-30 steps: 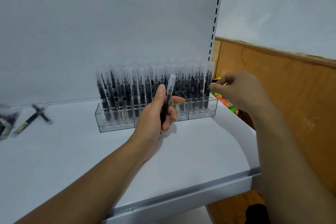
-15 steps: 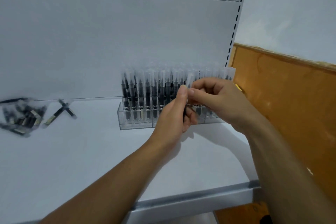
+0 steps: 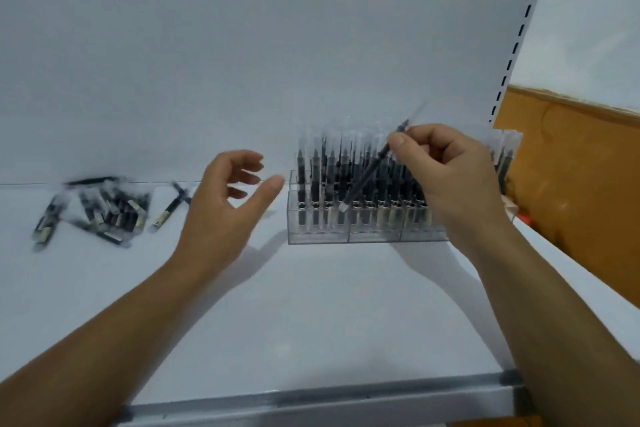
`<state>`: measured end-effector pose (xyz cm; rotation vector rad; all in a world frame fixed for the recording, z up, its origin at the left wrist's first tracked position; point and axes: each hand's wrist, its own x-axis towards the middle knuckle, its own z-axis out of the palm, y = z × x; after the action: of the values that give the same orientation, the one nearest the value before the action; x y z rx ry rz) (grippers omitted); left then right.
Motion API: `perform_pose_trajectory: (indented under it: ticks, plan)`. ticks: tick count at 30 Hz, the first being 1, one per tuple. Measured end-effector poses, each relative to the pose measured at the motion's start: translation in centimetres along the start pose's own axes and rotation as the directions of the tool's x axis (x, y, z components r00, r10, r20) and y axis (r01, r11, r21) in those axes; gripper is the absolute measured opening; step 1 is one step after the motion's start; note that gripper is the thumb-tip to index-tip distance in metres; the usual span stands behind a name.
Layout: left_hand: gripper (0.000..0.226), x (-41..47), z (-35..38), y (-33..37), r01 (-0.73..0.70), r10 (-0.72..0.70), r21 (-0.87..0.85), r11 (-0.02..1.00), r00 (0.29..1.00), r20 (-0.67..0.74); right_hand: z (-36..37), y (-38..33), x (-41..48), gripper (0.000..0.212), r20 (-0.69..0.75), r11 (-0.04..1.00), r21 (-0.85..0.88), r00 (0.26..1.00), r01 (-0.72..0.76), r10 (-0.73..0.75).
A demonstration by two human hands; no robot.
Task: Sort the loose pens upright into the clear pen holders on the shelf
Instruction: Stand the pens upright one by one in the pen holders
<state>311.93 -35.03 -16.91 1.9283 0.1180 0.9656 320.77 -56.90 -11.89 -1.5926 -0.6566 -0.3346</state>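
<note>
A black pen (image 3: 372, 172) with a clear cap hangs tilted, cap end up to the right, in front of the clear pen holders (image 3: 346, 236), pinched by the right hand (image 3: 446, 177). The holders stand at the back of the shelf (image 3: 311, 305), packed with upright pens (image 3: 317, 177). A blurred heap of loose pens (image 3: 104, 215) lies flat at the left, with two crossed pens (image 3: 173, 203) just beside it.

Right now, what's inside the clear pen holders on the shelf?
Black pens standing upright in rows. The right hand, pinching one tilted pen, covers the right part of the holders, so slots there cannot be seen.
</note>
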Motion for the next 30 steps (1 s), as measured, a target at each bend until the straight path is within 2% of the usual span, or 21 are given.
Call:
perform_pose_trajectory:
  ticks: [2, 3, 5, 8, 14, 18, 23, 27, 30]
  plan:
    - [0.052, 0.1, 0.2, -1.3, 0.151, -0.155, 0.043, 0.988, 0.981, 0.115, 1.4, -0.2, -0.1, 0.013, 0.014, 1.000, -0.001, 1.000, 0.011, -0.011]
    - [0.057, 0.1, 0.5, -1.7, 0.179, -0.187, 0.058, 0.982, 0.967, 0.174, 2.0, -0.2, 0.0, 0.013, 0.024, 1.000, 0.000, 1.000, 0.016, -0.016]
    - [0.062, 0.0, 1.1, -2.2, 0.188, -0.200, 0.072, 0.980, 0.946, 0.255, 3.0, -0.2, 0.2, 0.012, 0.034, 1.000, -0.013, 0.999, 0.027, -0.027]
    - [0.055, 0.1, 1.4, -2.7, 0.219, -0.232, 0.075, 0.973, 0.922, 0.312, 3.9, -0.6, 0.8, 0.012, 0.052, 0.998, -0.048, 0.998, 0.048, -0.045]
    - [0.040, 0.2, 1.3, -2.9, 0.248, -0.231, -0.006, 0.969, 0.911, 0.342, 5.4, -0.1, 1.2, 0.013, 0.145, 0.986, -0.160, 0.989, 0.054, -0.030]
    - [0.039, 0.2, 1.2, -2.8, 0.241, -0.226, 0.003, 0.971, 0.908, 0.352, 6.0, 0.2, 0.9, 0.017, 0.252, 0.933, -0.347, 0.968, 0.092, -0.002]
    - [0.040, 0.2, 1.1, -2.6, 0.253, -0.235, -0.004, 0.967, 0.903, 0.359, 6.3, -0.4, 0.9, 0.029, 0.248, 0.855, -0.500, 0.969, 0.134, -0.007]
    - [0.035, 0.2, 1.1, -2.6, 0.249, -0.233, 0.003, 0.969, 0.905, 0.356, 6.3, -1.3, 1.2, 0.018, 0.303, 0.803, -0.570, 0.953, 0.176, 0.007]
    - [0.040, 0.2, 1.0, -2.6, 0.248, -0.241, 0.028, 0.968, 0.900, 0.363, 6.8, -1.4, 0.9, 0.017, 0.337, 0.739, -0.636, 0.941, 0.223, 0.006]
